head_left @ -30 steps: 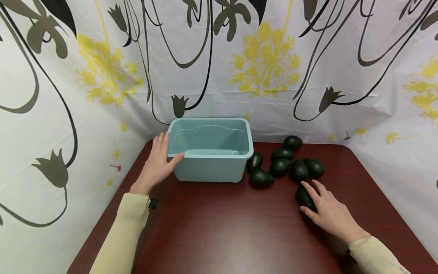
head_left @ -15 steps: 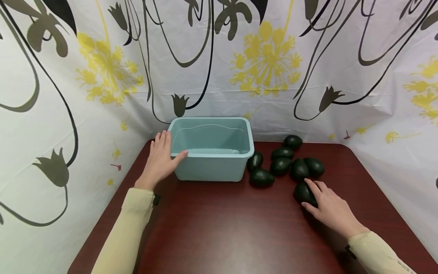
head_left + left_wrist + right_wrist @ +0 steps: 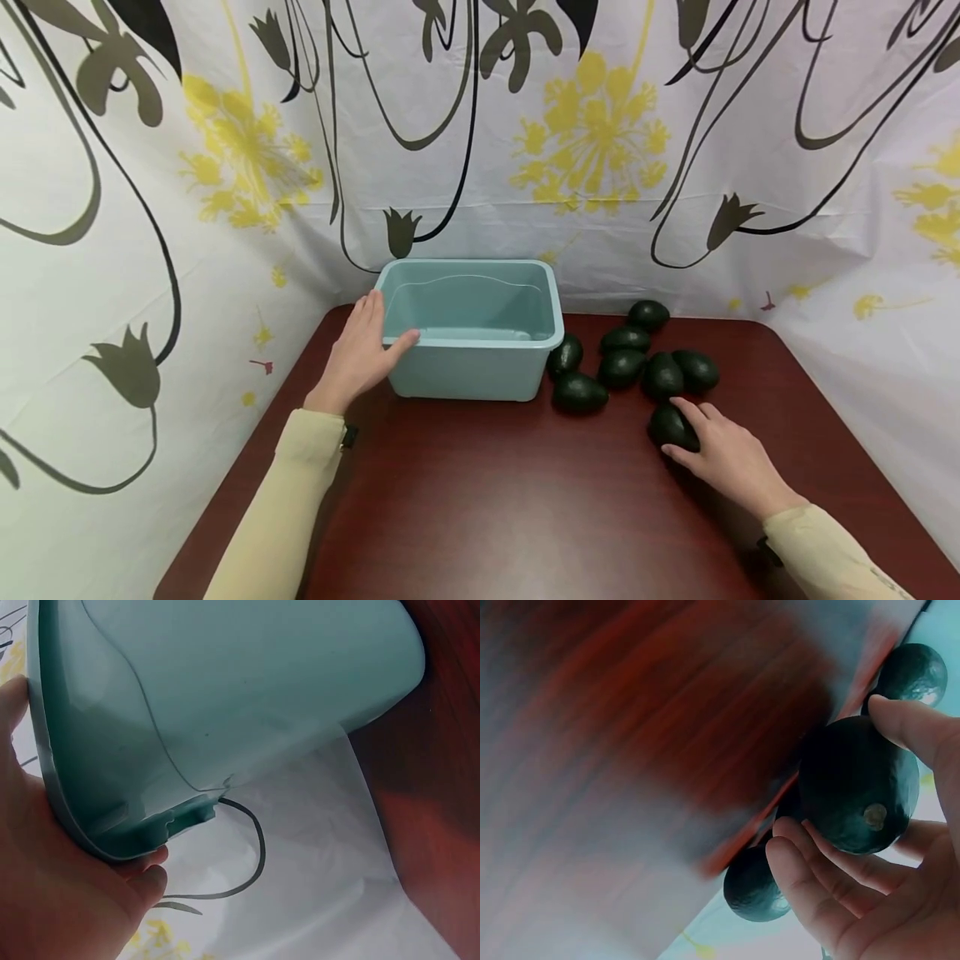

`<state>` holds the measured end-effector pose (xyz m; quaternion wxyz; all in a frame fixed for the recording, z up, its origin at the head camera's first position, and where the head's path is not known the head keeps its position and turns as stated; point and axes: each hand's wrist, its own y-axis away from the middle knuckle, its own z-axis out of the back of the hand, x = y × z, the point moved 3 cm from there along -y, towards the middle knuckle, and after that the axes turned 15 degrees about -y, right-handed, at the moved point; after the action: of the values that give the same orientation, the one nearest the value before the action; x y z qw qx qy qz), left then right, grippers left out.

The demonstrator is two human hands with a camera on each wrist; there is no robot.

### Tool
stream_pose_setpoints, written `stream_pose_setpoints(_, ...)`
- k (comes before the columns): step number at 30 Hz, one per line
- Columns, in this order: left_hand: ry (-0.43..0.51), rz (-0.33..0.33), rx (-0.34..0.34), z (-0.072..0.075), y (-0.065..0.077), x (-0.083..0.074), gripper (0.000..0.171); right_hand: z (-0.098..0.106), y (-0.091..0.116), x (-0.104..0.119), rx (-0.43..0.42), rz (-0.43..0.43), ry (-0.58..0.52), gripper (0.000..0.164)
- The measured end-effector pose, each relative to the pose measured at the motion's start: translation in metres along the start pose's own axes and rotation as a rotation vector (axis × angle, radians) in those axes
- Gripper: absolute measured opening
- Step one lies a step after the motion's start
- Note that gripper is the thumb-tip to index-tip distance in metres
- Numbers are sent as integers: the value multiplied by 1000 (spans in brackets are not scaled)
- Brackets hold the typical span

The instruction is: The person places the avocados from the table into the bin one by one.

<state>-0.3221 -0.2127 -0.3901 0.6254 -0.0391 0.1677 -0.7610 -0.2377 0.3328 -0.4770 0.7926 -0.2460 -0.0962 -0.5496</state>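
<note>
Avocado (image 3: 671, 429) shifted slightly, held by right hand (image 3: 726, 454); left hand (image 3: 356, 354) touching bin (image 3: 468, 372).

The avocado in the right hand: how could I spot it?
Start at the light teal plastic tub on the dark red table. To its right lie dark green avocados. The frontmost avocado is the only one in the grip of the right hand.

A dark reddish-brown bench (image 3: 480, 475) with visible wood grain and rounded far corners fills the near part of the scene. White, lightly wrinkled sheeting (image 3: 810, 192) hangs behind its far edge and along the left and right sides, printed with yellow flowers (image 3: 596, 137), grey-green tulip shapes (image 3: 400, 233) and curling stems (image 3: 411, 145). Soft light lays a pale sheen (image 3: 517, 521) on the near middle of the bench.
</note>
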Motion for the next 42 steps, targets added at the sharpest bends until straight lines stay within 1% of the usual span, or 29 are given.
stream_pose_setpoints(3,-14,-2,11,1,0,-1,111,0,0,0,6,-9,-4,75)
stream_pose_setpoints(9,-48,-21,15,3,0,-2,110,-1,0,1,-7,-10,-21,74)
stream_pose_setpoints(13,-64,-17,25,4,0,-3,110,-2,-1,3,-13,-7,-27,72)
stream_pose_setpoints(21,-78,-10,39,5,1,-3,110,2,-6,8,-70,40,-54,74)
stream_pose_setpoints(27,-87,-7,39,4,0,-2,110,4,-12,8,-95,73,-127,76)
stream_pose_setpoints(31,-96,-9,36,2,-1,-2,110,6,-16,11,-105,76,-186,77)
stream_pose_setpoints(42,-92,-14,34,2,-1,-1,110,14,-29,23,-128,-11,-357,79)
